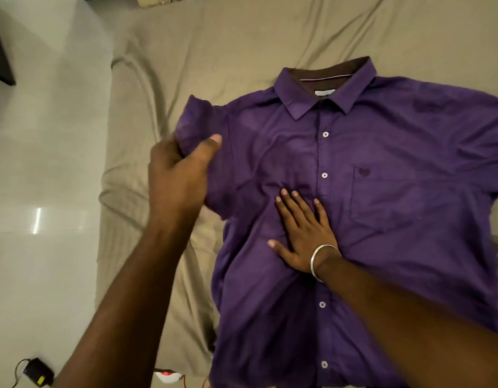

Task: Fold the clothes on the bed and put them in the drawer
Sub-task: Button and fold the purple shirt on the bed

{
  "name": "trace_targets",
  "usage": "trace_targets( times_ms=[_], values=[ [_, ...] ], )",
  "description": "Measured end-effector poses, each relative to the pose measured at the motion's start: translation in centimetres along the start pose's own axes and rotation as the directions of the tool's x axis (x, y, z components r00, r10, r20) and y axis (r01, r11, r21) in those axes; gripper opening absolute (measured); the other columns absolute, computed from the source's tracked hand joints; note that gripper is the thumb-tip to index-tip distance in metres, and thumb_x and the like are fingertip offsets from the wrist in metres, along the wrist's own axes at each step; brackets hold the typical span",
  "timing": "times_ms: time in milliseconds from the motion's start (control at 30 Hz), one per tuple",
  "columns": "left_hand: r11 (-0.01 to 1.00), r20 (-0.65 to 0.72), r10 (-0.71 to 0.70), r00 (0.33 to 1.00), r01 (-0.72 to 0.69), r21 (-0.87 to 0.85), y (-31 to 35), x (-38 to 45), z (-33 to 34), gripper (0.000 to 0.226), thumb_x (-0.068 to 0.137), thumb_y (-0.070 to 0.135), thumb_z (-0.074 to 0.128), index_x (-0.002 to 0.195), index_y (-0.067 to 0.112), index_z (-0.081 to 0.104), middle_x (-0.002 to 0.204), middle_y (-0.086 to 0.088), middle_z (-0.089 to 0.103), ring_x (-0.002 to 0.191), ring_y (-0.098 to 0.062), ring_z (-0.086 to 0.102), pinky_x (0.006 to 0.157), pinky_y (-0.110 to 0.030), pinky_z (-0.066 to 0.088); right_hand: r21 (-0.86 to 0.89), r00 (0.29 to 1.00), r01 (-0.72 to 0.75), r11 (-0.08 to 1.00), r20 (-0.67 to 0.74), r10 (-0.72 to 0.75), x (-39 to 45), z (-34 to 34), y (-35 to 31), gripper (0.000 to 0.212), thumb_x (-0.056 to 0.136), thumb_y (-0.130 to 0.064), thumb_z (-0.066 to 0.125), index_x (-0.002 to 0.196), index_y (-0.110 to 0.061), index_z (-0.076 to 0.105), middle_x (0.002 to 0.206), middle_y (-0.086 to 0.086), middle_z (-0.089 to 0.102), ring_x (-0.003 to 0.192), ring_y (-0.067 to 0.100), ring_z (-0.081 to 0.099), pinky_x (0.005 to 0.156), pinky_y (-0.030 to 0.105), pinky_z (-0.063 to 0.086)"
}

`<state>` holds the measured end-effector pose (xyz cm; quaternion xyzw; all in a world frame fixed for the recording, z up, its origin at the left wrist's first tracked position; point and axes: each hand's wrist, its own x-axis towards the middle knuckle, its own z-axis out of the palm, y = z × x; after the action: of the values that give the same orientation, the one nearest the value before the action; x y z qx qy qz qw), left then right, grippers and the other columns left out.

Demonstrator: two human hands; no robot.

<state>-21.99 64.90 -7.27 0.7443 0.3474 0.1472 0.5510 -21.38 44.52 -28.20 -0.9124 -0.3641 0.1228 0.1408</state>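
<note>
Your left hand point(180, 175) pinches the short sleeve point(196, 127) of the purple buttoned cotton shirt point(382, 219) lying face-up on the tan bedsheet point(186, 51). The shirt body lies rightward; your right hand point(301, 236) presses flat beside the placket, marking the fold line.

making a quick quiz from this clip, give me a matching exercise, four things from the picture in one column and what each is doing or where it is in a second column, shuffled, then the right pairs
Column one:
1. left hand
2. right hand
3. collar
4. black adapter

Column two:
A. lies on the floor beside the bed
B. grips the shirt's sleeve
C. presses flat on the shirt's front, fingers straight
D. at the far end of the shirt, brown inside

Pairs: 1-B, 2-C, 3-D, 4-A

The purple shirt lies buttoned, front up, on the bed.
</note>
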Motion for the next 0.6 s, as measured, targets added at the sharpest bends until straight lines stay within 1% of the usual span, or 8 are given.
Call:
trace_targets(
  times_ms=[67, 100, 167, 200, 267, 400, 533, 600],
  values=[
    [0.997, 0.128, 0.008, 0.992, -0.018, 0.075, 1.1, -0.6, 3.2, 0.021, 0.084, 0.031, 0.069, 0.084, 0.010, 0.072, 0.079, -0.004, 0.075, 0.073, -0.023, 0.071, 0.066, -0.043, 0.056, 0.150, 0.999, 0.048, 0.988, 0.013, -0.051, 0.1, -0.9, 0.5, 0.091, 0.086, -0.078, 0.027, 0.157, -0.024, 0.015, 0.165, -0.007, 0.005, 0.152, 0.010, 0.000, 0.121, 0.048, -0.001],
    [0.994, 0.177, 0.017, 0.984, -0.037, 0.107, 1.4, -0.9, 4.7, 0.027, 0.082, 0.035, 0.068, 0.087, 0.010, 0.072, 0.081, -0.005, 0.075, 0.076, -0.024, 0.072, 0.071, -0.047, 0.057, 0.341, 0.998, 0.053, 0.939, -0.002, -0.056, -0.1, -1.5, 0.5, 0.085, 0.088, -0.077, 0.026, 0.156, -0.025, 0.022, 0.164, -0.009, 0.013, 0.151, 0.007, 0.005, 0.121, 0.047, 0.003],
    [0.983, 0.214, 0.043, 0.976, -0.080, 0.168, 2.3, -1.7, 8.3, 0.028, 0.082, 0.038, 0.068, 0.087, 0.011, 0.072, 0.080, -0.005, 0.074, 0.078, -0.026, 0.072, 0.075, -0.049, 0.057, 0.811, 0.993, 0.005, 0.584, -0.072, 0.092, -1.2, -4.2, 1.0, 0.068, 0.094, -0.064, 0.039, 0.147, -0.022, 0.041, 0.153, -0.006, 0.041, 0.144, 0.008, 0.032, 0.119, 0.043, 0.022],
    [0.971, 0.223, 0.059, 0.973, -0.107, 0.212, 2.7, -2.2, 10.6, 0.024, 0.083, 0.037, 0.068, 0.084, 0.013, 0.072, 0.076, -0.002, 0.073, 0.075, -0.022, 0.071, 0.073, -0.046, 0.057, 0.929, 0.971, 0.006, 0.369, -0.093, 0.218, -2.3, -6.0, 1.9, 0.061, 0.094, -0.054, 0.047, 0.142, -0.016, 0.047, 0.143, 0.000, 0.054, 0.136, 0.013, 0.046, 0.113, 0.041, 0.035],
    [0.965, 0.250, 0.040, 0.967, -0.103, 0.241, 3.3, -2.7, 14.5, 0.019, 0.084, 0.035, 0.070, 0.082, 0.017, 0.072, 0.069, 0.004, 0.071, 0.069, -0.017, 0.068, 0.069, -0.040, 0.056, 0.990, 0.905, 0.038, 0.134, -0.091, 0.415, -3.8, -9.3, 3.2, 0.057, 0.090, -0.043, 0.052, 0.135, -0.009, 0.053, 0.120, 0.010, 0.066, 0.115, 0.020, 0.062, 0.094, 0.035, 0.050],
    [0.984, 0.299, -0.161, 0.941, 0.177, -0.027, 4.1, -2.7, 23.6, 0.016, 0.086, 0.021, 0.067, 0.091, 0.006, 0.071, 0.077, -0.008, 0.070, 0.071, -0.026, 0.064, 0.072, -0.039, 0.051, 0.998, 0.854, 0.058, 0.041, -0.070, 0.515, -5.6, -15.1, 8.5, 0.056, 0.081, -0.045, 0.062, 0.131, -0.021, 0.055, 0.107, 0.015, 0.067, 0.103, 0.035, 0.065, 0.077, 0.036, 0.052],
    [0.984, 0.360, -0.176, 0.916, 0.159, 0.076, 5.0, -3.4, 32.0, 0.020, 0.094, 0.020, 0.060, 0.074, 0.017, 0.061, 0.048, 0.006, 0.046, 0.044, -0.013, 0.041, 0.052, -0.030, 0.036, 1.000, 0.861, -0.003, 0.002, 0.002, 0.508, -5.4, -17.8, 14.3, 0.064, 0.071, -0.036, 0.076, 0.130, -0.037, 0.050, 0.105, -0.009, 0.070, 0.097, 0.014, 0.068, 0.073, 0.031, 0.054],
    [0.988, 0.409, -0.140, 0.902, 0.100, 0.118, 5.4, -3.8, 35.5, 0.022, 0.094, 0.021, 0.059, 0.072, 0.019, 0.060, 0.047, 0.008, 0.042, 0.046, -0.013, 0.038, 0.057, -0.033, 0.035, 0.999, 0.854, -0.017, -0.028, 0.029, 0.520, -5.4, -18.7, 16.7, 0.063, 0.071, -0.024, 0.073, 0.129, -0.035, 0.049, 0.103, -0.011, 0.071, 0.093, 0.009, 0.068, 0.067, 0.032, 0.054]
  ],
)
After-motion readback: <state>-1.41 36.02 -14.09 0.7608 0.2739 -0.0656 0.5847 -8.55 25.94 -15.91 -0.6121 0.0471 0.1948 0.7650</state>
